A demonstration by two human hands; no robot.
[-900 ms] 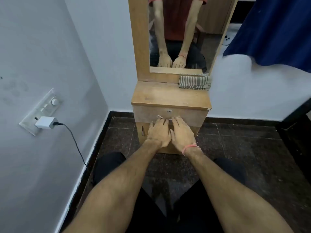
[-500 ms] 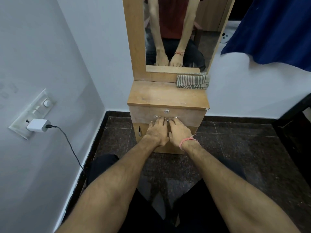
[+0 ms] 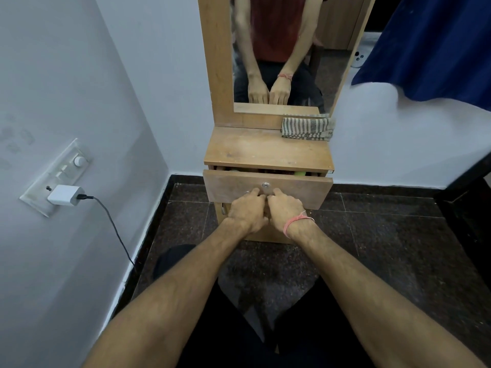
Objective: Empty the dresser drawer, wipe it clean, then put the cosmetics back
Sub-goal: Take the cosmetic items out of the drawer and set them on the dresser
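Wooden drawer (image 3: 268,187) sitting slightly open under dresser top (image 3: 265,151). Am gripping its handle, left hand (image 3: 245,209) and right hand (image 3: 285,208) side by side, fingers curled. Judging: rigid, light, sliding straight; handle best hold.

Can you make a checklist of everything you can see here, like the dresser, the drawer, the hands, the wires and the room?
Surface: the dresser top is bare wood, apart from a striped cloth folded at its back right corner.
Job's things: the drawer is open a crack; something green peeks out of the gap, but the cosmetics cannot be made out.
Clutter: nothing seen.
Grips: the left hand and right hand sit side by side, fingers curled on the drawer handle below the keyhole.
Cables: a white charger is plugged into the wall switchboard; its dark cable hangs to the floor.
Surroundings: mirror, white walls, dark tiled floor, blue cloth hanging at the right.
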